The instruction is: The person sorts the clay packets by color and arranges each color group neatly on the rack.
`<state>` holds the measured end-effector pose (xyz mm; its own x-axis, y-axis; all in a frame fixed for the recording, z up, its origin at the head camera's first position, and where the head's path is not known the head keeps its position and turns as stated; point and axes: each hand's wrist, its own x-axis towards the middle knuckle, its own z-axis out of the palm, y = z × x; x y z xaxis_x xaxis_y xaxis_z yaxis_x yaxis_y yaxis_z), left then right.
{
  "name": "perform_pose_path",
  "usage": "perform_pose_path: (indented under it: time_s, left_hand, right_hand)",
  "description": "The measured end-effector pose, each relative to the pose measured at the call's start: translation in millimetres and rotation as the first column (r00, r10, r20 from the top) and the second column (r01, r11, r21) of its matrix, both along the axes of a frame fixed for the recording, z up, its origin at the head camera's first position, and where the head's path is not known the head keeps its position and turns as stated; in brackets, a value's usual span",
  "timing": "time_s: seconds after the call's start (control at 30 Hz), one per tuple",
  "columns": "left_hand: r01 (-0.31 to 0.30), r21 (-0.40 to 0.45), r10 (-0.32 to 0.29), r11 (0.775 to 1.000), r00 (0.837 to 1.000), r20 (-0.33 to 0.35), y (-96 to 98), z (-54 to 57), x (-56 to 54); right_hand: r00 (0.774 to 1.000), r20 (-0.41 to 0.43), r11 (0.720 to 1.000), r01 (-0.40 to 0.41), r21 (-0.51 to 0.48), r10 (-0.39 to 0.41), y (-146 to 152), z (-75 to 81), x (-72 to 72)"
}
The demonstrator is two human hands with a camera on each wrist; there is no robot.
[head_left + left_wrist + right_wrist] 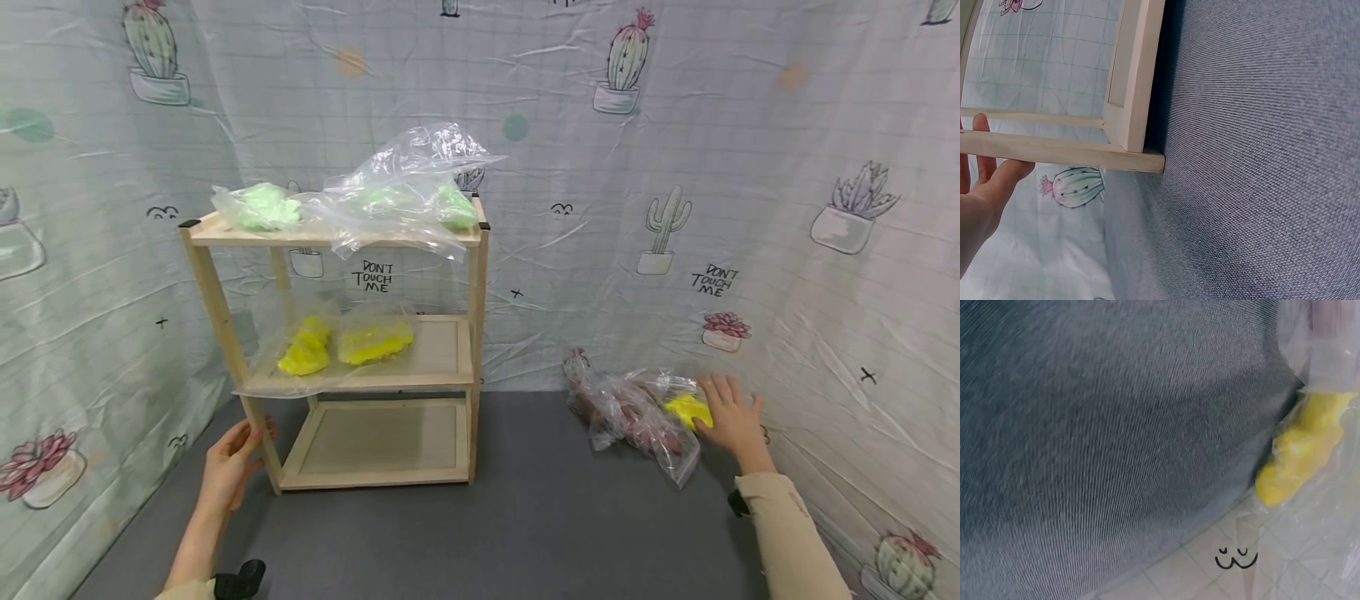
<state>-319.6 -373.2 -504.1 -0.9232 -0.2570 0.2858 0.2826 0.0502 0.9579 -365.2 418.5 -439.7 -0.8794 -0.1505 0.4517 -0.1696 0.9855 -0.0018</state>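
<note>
My right hand (731, 421) lay flat on the yellow bag (686, 410) at the floor's right edge, fingers spread and straight, pressing rather than gripping; no finger was curled round it that I could see. That bag sat on the grey floor (540, 517) against the curtain wall (825, 317), touching a heap of clear bags with brownish contents (626, 417) to its left.

My left hand (232, 462) was relaxed and open, held beside the front left leg of the wooden shelf (225, 333). In the left wrist view the fingers (985, 162) stood straight behind the leg, near it; touching or not, I couldn't tell.

Step in hand, as I judged it: reaching for the yellow bag on the floor, with the shelf being steadied or just approached. Next move would call for closing my fingers on the slippery plastic, lifting it free of the neighbouring bags, and carrying it across to the shelf. The middle tier already held yellow bags (337, 343), the top tier green bags (262, 207), the bottom tier none.

Hard to make out: the right wrist view showed only floor, a yellow lump in plastic (1300, 459) and curtain, no fingers. The brownish contents were unclear. My thumb on the right was hidden.
</note>
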Motion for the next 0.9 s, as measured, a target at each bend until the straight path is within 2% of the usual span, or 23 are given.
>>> perform_pose_path:
  time_s: [0.13, 0.27, 0.4, 0.53, 0.7, 0.87, 0.9]
  left_hand:
    - [0.012, 0.008, -0.012, 1.000, 1.000, -0.015, 1.6, -0.6, -1.0]
    - [0.015, -0.002, -0.015, 1.000, 0.999, -0.039, 2.3, 2.0, 1.6]
    - [0.061, 0.010, -0.060, 0.998, 0.997, -0.056, 0.6, 4.1, 4.2]
    - [0.049, 0.025, -0.047, 0.998, 0.997, -0.054, -1.9, 0.9, 2.2]
    - [0.062, 0.034, -0.059, 0.998, 0.996, -0.067, -2.5, 0.6, 2.9]
    - [0.100, 0.010, -0.099, 0.995, 0.993, -0.065, -1.9, 4.9, 5.5]
    - [0.114, -0.004, -0.114, 0.993, 0.992, -0.057, 0.5, 9.3, 8.3]
  right_hand:
    - [0.998, 0.057, 0.999, 0.036, 0.003, -0.036, 0, -5.8, -2.8]
    - [0.990, 0.139, 0.999, 0.037, -0.010, -0.035, -2, -14.0, -5.1]
    - [0.980, 0.198, 0.999, 0.030, -0.015, -0.026, -4, -22.1, -7.6]
    - [0.973, 0.224, 0.998, 0.053, 0.029, -0.058, -6, -27.9, -13.0]
    - [0.967, 0.238, 0.995, 0.093, 0.024, -0.097, -11, -33.1, -16.1]
    - [0.972, 0.204, 0.993, 0.110, 0.031, -0.114, -12, -36.8, -16.1]
    - [0.973, 0.196, 0.993, 0.112, 0.038, -0.117, -11, -37.0, -16.3]
